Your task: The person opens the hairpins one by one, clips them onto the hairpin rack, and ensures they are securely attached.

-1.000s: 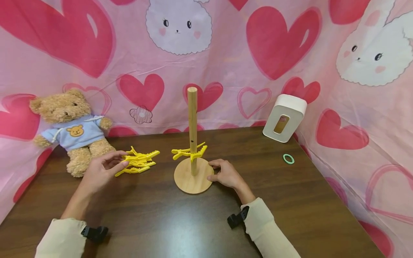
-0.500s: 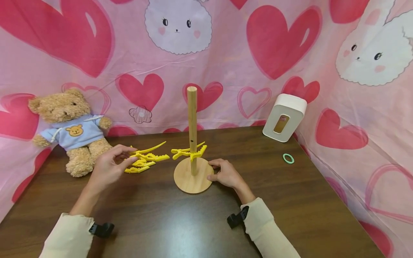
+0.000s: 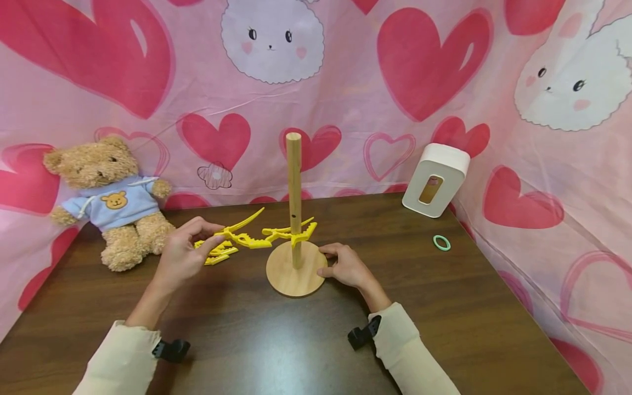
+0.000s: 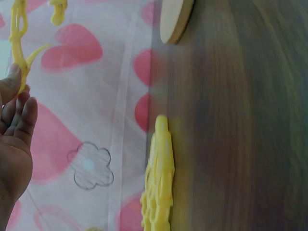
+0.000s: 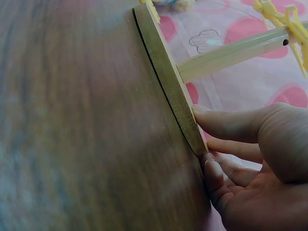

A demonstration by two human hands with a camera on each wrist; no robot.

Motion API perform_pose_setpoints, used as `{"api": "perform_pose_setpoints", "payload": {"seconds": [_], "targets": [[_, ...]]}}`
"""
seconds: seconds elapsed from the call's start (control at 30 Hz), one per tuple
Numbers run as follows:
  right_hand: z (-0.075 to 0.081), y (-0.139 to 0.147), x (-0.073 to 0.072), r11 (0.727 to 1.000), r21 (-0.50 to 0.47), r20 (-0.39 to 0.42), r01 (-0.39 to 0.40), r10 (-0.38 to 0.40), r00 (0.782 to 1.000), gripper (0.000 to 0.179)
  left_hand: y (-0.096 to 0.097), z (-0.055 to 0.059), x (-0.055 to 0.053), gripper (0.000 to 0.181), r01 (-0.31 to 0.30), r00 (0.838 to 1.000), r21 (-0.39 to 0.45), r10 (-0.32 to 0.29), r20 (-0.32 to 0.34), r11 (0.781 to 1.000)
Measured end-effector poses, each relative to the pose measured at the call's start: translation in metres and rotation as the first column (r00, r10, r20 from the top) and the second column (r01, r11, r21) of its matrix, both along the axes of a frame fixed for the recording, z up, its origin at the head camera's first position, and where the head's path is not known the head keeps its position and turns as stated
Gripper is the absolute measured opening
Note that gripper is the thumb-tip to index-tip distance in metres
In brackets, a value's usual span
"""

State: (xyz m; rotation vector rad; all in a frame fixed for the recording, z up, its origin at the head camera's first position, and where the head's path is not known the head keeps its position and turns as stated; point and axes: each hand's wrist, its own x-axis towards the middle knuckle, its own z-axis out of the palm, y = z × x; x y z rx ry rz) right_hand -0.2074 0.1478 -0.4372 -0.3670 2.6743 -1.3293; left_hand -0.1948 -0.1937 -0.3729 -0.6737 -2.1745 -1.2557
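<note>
Left hand (image 3: 185,255) pinching now, thumb against fingertips, and in that grip a slim yellow plastic clip (image 3: 253,242), its jaws spread wide toward the middle! Right hand (image 3: 346,267), thumb on top, fingers at the edge, pinching the round pale-wood base (image 3: 283,274). Up from that base, between the two hands, stands the upright round wooden pole (image 3: 294,175), more yellow plastic clipping (image 3: 302,237) around it; whether the held clip touches that, I can't tell. Just behind the left fingers, a pile of yellow clips (image 3: 219,252). Further left, a bear-face emblem (image 3: 115,199) on a fluffy brown teddy's (image 3: 89,164) blue hoodie; far right, a pale-green ring (image 3: 441,243) and a rounded white box (image 3: 446,159).
</note>
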Motion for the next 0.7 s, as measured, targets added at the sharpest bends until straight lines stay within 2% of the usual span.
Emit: {"api": "perform_pose_setpoints", "payload": {"seconds": [0.17, 0.33, 0.7], "targets": [[0.0, 0.0, 0.0, 1.0, 0.004, 0.008, 0.005, -0.005, 1.0, 0.052, 0.013, 0.003, -0.003, 0.018, 0.044, 0.999, 0.018, -0.044, 0.008, 0.999], [0.0, -0.001, -0.001, 1.0, 0.006, 0.005, 0.015, -0.015, 1.0, 0.051, 0.024, 0.004, -0.006, 0.017, 0.06, 0.998, 0.019, -0.06, 0.015, 0.998], [0.0, 0.0, -0.001, 1.0, 0.009, -0.006, -0.007, 0.007, 1.0, 0.051, 0.043, 0.002, -0.008, 0.022, 0.13, 0.992, 0.041, -0.13, -0.002, 0.991]]}}
